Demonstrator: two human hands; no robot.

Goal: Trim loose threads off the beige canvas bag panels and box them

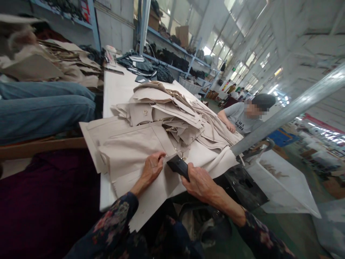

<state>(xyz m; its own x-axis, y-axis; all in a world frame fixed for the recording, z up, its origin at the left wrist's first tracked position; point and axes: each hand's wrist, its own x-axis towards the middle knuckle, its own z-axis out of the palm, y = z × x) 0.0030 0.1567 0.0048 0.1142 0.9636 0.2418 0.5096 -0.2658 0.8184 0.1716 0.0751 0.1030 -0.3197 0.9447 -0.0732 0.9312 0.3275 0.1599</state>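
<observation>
My left hand (153, 167) is closed on the upper edge of a beige fabric panel (151, 198), whose lower corner hangs past the table edge. In my right hand (201, 181) is a black handheld tool (178, 166), blocky and wide at its front end; its exact kind is unclear. The tool's front end is close to the panel's edge, just right of my left fingers; I cannot tell whether they touch. Beyond my hands lies a heap of beige bag pieces (167, 104), some with metal fittings and straps.
The white table (114, 88) carries dark folded pieces (145, 68) at its far end. A slanted metal pole (285, 108) crosses on the right, above a white plastic bin (288, 183). Another person (242, 115) sits across the table. Someone's jeans-clad legs (45, 108) are at left.
</observation>
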